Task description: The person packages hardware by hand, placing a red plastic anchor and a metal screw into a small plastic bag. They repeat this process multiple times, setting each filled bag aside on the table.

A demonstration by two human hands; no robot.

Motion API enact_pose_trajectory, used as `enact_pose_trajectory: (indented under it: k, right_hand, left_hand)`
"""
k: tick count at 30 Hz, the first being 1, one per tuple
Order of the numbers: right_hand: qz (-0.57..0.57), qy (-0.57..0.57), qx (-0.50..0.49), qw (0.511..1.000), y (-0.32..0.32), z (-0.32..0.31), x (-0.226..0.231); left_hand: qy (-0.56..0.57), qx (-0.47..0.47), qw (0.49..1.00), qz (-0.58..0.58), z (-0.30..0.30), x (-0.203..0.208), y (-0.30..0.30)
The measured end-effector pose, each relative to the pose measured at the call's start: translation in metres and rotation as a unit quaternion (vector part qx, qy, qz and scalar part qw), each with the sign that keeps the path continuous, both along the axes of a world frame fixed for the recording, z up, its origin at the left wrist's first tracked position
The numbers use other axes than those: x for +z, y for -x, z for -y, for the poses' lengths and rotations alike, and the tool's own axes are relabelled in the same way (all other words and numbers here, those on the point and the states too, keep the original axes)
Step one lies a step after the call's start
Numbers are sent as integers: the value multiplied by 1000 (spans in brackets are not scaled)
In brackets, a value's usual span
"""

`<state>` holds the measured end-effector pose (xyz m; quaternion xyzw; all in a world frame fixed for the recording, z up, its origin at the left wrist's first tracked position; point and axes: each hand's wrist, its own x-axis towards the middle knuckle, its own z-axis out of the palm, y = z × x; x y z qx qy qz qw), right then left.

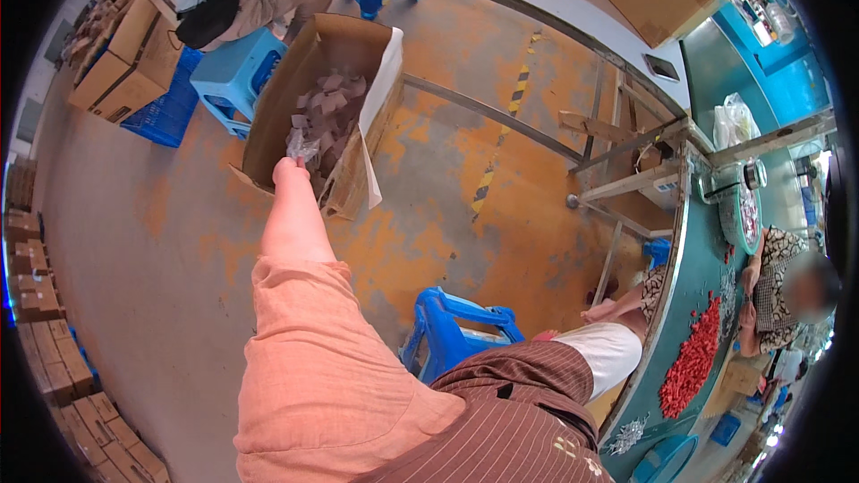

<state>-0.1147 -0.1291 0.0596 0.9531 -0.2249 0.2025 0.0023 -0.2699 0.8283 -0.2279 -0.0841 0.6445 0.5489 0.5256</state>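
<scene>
Now L hand [291,167] gripping clear plastic [301,145] at open carton [276,112]; R hand unseen, can't tell.

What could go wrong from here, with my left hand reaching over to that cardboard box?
The clear plastic at your left hand might get mixed in with the loose pale pieces in the cardboard box. The box's ragged white flap, sticking out near your forearm, could catch your sleeve if your arm swings right.
</scene>
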Motion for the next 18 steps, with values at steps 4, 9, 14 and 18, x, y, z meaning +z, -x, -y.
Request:
enact_pose_trajectory:
  k: [4, 9, 14, 18]
  right_hand:
    - [27, -63, -5, 998, 10, 2, 12]
    - [34, -171, 24, 984, -12, 16, 6]
    - [74, -248, 44, 965, -31, 29, 23]
    - [78, -322, 67, 941, -58, 38, 25]
  left_hand:
    - [-33, 0, 998, 44, -12, -33, -1]
    - [-1, 41, 999, -6, -40, -86, 48]
    - [21, 36, 999, 33, 22, -47, -1]
    - [33, -41, 996, 66, 31, -40, 10]
